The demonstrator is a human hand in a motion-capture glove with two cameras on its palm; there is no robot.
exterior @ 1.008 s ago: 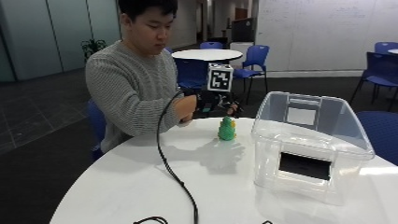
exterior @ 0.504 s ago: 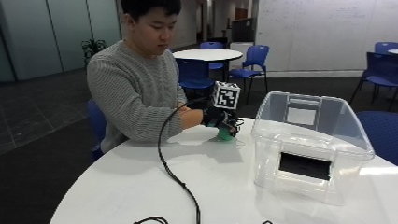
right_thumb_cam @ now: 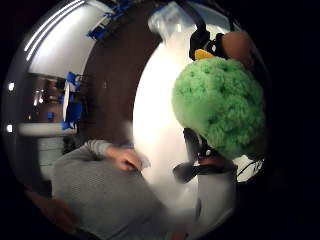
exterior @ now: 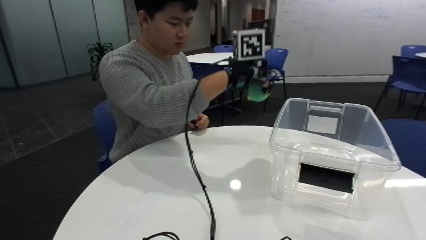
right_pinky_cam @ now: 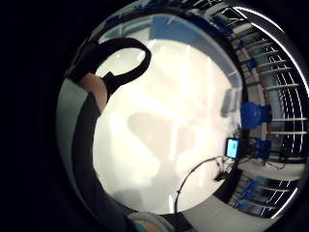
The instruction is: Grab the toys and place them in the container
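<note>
Once on table (exterior: 166, 200), toy (exterior: 258, 93) seemingly raised, hand (exterior: 241, 74) gripping

The round white tabletop (exterior: 166, 200) carries the clear plastic container (exterior: 331, 155), which stands near its right edge. The person sits behind the far left edge of the tabletop. The gloved right hand (exterior: 241, 75) is raised above the far edge, to the left of the container and higher than its rim, with the fluffy green toy (exterior: 258, 93) in its grip, off the tabletop. The bare left hand (exterior: 197, 123) rests at the far edge, below the raised arm.
</note>
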